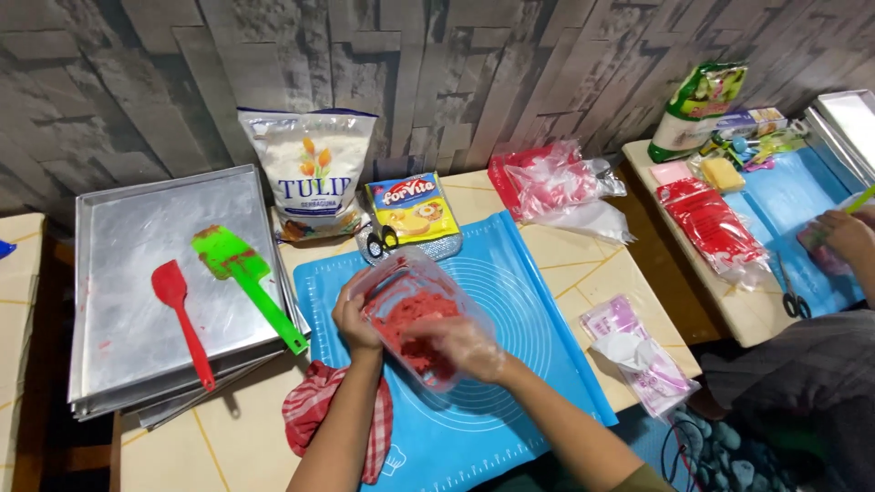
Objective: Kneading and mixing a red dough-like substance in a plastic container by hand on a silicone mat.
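Two hands work over a blue mat (538, 301): the left hand (351, 319) grips the rim of a clear tub (406, 292) tilted above the mat, while the gloved right hand (460, 346) reaches inside, fingers curled into the red dough (410, 319). A checked cloth (314, 415) lies just beneath the left forearm. Farther off, a red spatula (178, 310) and a green spatula (241, 269) rest on stacked trays (118, 237), with a flour bag (310, 169) and a yellow packet (410, 210) behind the tub.
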